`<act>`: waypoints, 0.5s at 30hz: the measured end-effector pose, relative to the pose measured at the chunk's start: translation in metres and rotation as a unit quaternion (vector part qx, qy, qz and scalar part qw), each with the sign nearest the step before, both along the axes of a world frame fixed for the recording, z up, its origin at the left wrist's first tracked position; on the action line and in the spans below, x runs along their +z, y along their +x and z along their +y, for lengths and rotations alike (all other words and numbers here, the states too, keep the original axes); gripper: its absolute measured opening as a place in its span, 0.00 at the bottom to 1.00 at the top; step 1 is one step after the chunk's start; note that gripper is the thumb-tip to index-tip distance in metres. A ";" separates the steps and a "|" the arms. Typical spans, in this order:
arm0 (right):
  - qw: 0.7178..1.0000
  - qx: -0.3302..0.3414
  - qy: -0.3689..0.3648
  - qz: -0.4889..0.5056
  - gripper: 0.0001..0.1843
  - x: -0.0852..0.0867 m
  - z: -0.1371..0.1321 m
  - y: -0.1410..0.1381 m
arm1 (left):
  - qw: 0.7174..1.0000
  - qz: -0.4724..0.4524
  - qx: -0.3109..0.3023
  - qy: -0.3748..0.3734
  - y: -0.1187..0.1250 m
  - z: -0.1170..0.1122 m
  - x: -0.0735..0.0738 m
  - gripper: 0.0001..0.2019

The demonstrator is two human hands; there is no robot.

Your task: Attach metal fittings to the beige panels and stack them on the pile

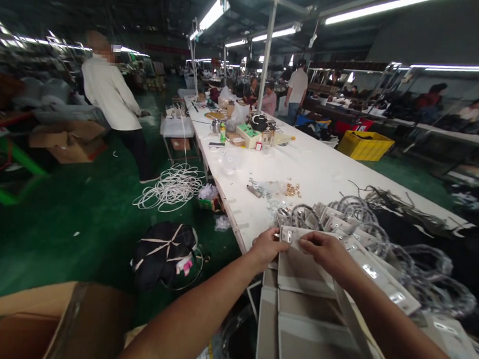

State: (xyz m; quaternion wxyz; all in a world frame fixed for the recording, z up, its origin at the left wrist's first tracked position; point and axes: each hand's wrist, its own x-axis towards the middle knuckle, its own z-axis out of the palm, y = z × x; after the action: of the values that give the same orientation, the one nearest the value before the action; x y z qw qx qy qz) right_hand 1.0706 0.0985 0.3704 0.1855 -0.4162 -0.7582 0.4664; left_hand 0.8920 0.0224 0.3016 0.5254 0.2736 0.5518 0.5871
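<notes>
My left hand (268, 246) and my right hand (328, 250) both pinch the top edge of a grey-white packaging card (301, 270) at the near end of a long white table (327, 172). The fingers of both hands are closed on the card's upper edge. Under it lie more flat grey cards (313, 340) in a stack. To the right runs a row of packaged coiled cables on cards (368, 234), overlapping one another.
Small brass parts (293, 190) and metal bits lie mid-table, boxes and bottles (247, 135) farther back. A white cord coil (172, 186) and a black bag (166, 251) lie on the green floor. A person in white (111, 97) stands at left. A cardboard box (45, 324) is near.
</notes>
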 end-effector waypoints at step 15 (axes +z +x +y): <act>0.990 -0.064 0.118 -0.040 0.23 0.008 -0.006 -0.008 | 0.995 -0.045 0.027 0.089 0.024 -0.003 0.034 0.31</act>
State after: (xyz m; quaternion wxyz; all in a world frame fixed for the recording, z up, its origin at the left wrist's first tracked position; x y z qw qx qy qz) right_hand 1.0630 0.0926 0.3784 0.2320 -0.4572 -0.7867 0.3439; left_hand 0.9164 0.0191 0.3356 0.5077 0.2774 0.4803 0.6593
